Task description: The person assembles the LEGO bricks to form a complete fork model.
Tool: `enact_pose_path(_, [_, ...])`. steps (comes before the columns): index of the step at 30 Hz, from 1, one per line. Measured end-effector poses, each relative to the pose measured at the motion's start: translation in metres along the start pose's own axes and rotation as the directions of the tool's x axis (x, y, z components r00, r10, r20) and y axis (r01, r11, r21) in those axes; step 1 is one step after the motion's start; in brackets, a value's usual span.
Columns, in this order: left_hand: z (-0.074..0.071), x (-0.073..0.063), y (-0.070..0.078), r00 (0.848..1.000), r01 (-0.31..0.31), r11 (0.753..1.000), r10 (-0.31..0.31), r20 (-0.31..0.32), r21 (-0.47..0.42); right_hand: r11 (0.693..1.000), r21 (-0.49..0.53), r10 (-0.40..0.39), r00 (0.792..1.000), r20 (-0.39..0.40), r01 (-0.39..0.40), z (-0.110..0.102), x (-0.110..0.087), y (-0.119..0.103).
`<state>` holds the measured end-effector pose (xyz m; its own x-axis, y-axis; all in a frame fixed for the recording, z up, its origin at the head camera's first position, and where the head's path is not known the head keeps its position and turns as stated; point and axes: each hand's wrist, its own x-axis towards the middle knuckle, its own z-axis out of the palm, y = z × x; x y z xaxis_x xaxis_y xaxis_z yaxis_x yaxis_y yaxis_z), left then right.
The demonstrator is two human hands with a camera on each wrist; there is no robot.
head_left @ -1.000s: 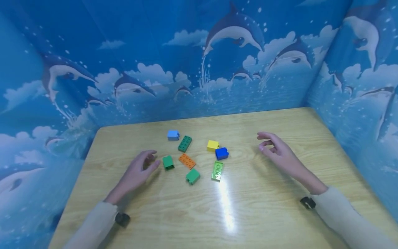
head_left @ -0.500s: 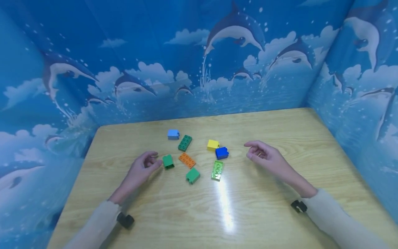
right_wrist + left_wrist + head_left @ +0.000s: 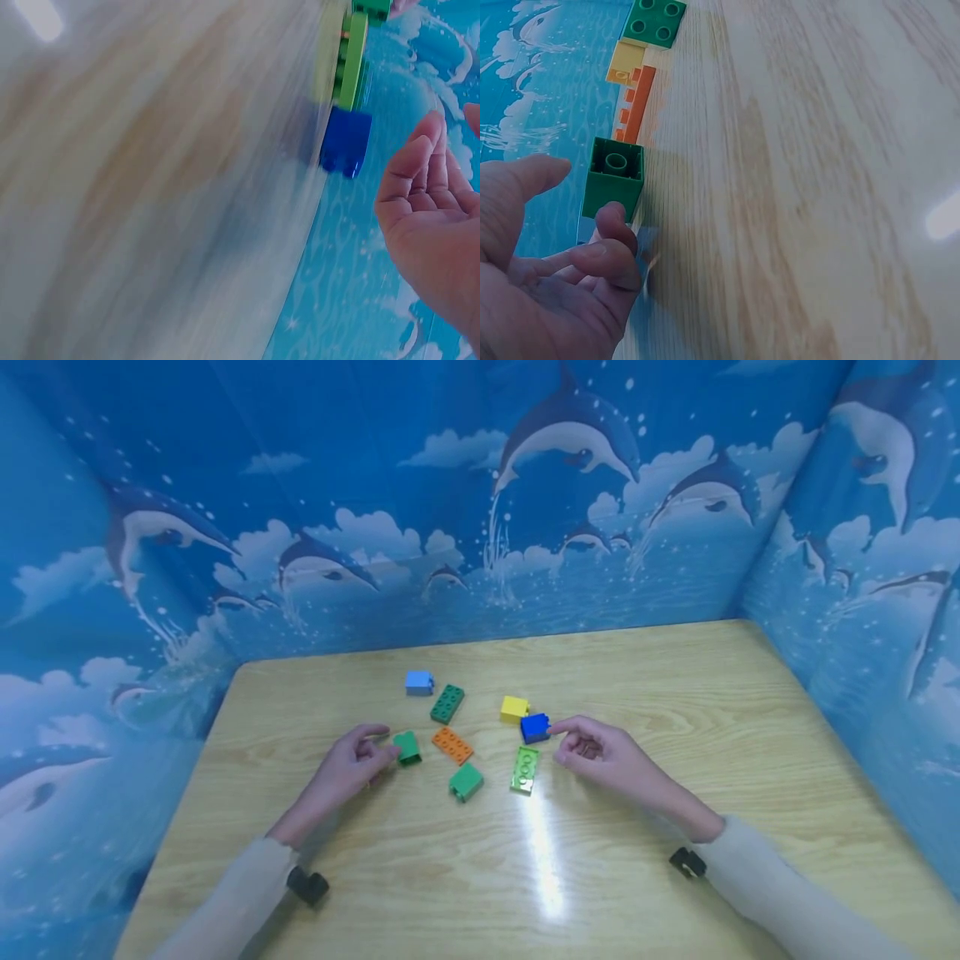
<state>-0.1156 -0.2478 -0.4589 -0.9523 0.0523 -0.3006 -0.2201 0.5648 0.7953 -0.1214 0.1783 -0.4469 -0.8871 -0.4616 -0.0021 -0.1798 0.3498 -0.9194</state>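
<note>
In the head view my left hand (image 3: pixel 348 768) is at a green brick (image 3: pixel 407 748), thumb and forefinger parted at its near side. The left wrist view has the same green brick (image 3: pixel 613 176) just past loosely bent fingers; whether a fingertip touches it I cannot tell. My right hand (image 3: pixel 611 760) hovers to the right of a dark blue brick (image 3: pixel 535 727), its forefinger overlapping the brick's edge in the head view. From the right wrist, the dark blue brick (image 3: pixel 346 142) appears apart from the relaxed right hand (image 3: pixel 431 202). Neither hand holds anything.
A yellow brick (image 3: pixel 514 709) adjoins the dark blue one. Around lie a light green brick (image 3: pixel 524 770), an orange brick (image 3: pixel 452 745), another green brick (image 3: pixel 467 782), a dark green brick (image 3: pixel 447 703) and a light blue brick (image 3: pixel 418 682). A dolphin-print backdrop (image 3: pixel 420 568) encloses the wooden table (image 3: pixel 420 877).
My right hand has travelled left across the table to the dark blue brick. The left hand has edged right, closer to the green brick. The bricks lie as before.
</note>
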Motion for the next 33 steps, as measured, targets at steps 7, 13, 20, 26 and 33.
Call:
enact_pose_path(7, [0.004,0.002,0.003,1.0,0.004,1.0,-0.004,0.0,0.018,1.0,0.0,0.002,0.996,0.087,-0.002,0.026,0.007,-0.008])
enact_pose_path(13, [0.006,0.003,0.004,1.0,0.012,1.0,-0.012,0.005,0.013,0.999,-0.02,-0.045,0.987,0.154,0.049,0.044,0.014,-0.011])
enact_pose_path(20, [0.007,0.004,0.003,1.0,0.018,0.999,-0.018,0.012,0.033,0.997,-0.049,-0.049,0.981,0.19,0.059,0.058,0.024,-0.021])
enact_pose_path(26, [0.009,0.002,0.005,1.0,-0.002,0.999,0.003,-0.006,0.046,0.999,-0.038,-0.029,0.975,0.219,0.038,0.067,0.03,-0.031])
enact_pose_path(33, [0.013,0.0,0.004,0.998,-0.036,0.996,0.041,-0.057,0.082,0.992,-0.115,-0.029,0.978,0.207,0.054,0.081,0.037,-0.033])
